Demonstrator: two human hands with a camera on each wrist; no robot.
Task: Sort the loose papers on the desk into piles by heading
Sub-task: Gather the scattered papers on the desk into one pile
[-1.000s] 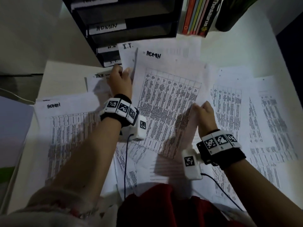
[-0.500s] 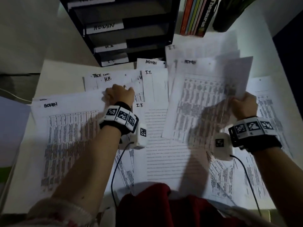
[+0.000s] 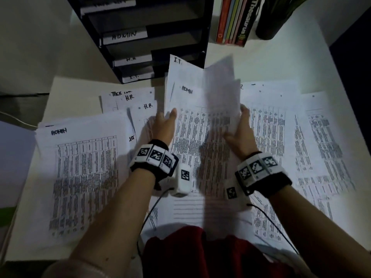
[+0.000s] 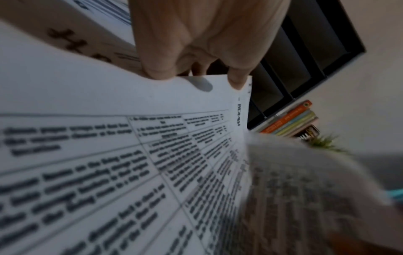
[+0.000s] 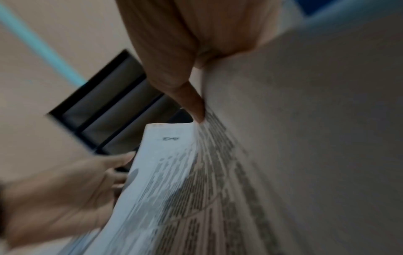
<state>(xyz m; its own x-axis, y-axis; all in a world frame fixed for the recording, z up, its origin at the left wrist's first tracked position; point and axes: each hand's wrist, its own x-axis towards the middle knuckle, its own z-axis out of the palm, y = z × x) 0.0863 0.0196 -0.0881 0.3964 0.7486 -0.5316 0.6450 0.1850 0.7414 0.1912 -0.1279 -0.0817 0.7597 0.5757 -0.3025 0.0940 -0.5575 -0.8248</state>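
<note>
Left hand (image 3: 163, 125): fingers curled round the left edge of the ADMIN sheet (image 3: 192, 137), thumb on top, fingertips (image 4: 236, 81) hooked over the paper's rim; it grips the sheet, lifted off the counter (image 3: 281, 63) at mid-desk

Right hand (image 3: 240, 133): pinches a blurred raised sheet (image 3: 220, 93) at its right edge, thumb (image 5: 191, 101) pressed to the printed face; the sheet stands nearly upright over the ADMIN sheet, and its heading cannot be read

Hands: near each other, each clamped on its own paper

Loose papers on the counter: an ADMIN pile (image 3: 84, 167) at left; two H.R. sheets (image 3: 140, 106) behind the left hand; an I.T. sheet (image 3: 180, 71) behind the held ADMIN sheet; tabled sheets (image 3: 321, 141) spread at right, headings not legible; a lined sheet (image 3: 190, 209) near the body

Black letter tray (image 3: 144, 37): stands at the back of the counter, tiers labelled ADMIN, H.R., I.T.

Books (image 3: 234, 19): upright, just right of the tray
</note>
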